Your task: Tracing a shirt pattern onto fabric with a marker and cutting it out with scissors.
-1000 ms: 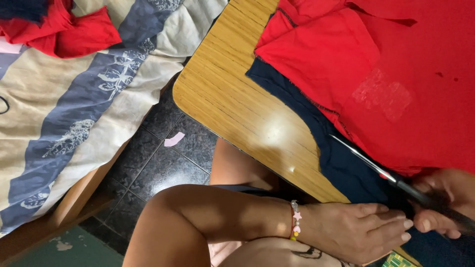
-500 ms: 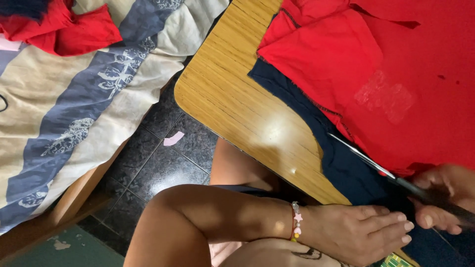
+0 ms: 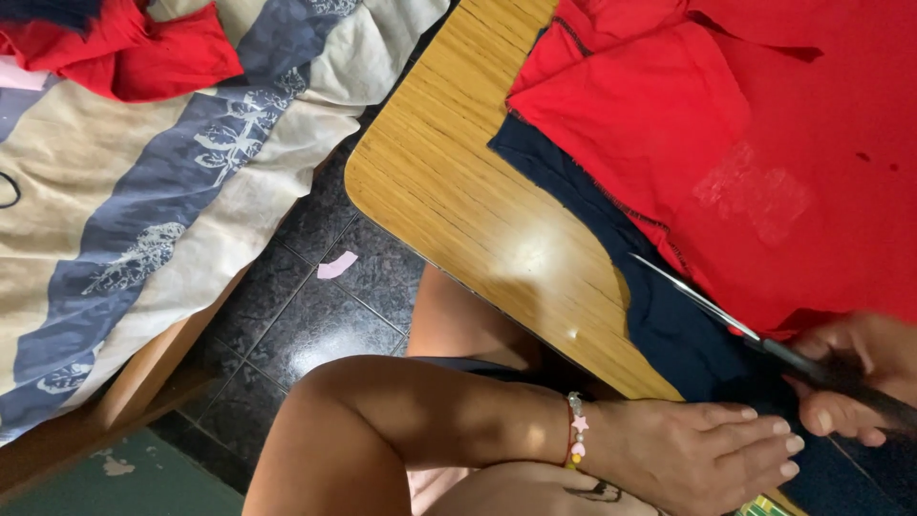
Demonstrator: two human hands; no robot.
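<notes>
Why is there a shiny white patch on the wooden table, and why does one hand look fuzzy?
In the head view, light bouncing off the varnished wooden table makes a pale glare spot near the dark blue cloth; the right hand on the scissors looks motion-blurred, while the left hand is sharp.

No screens or signs show anywhere. At the bottom edge, beside the left hand (image 3: 702,454), peeks a small corner of a yellow-and-green printed packet (image 3: 761,506); its shape is mostly hidden.
</notes>
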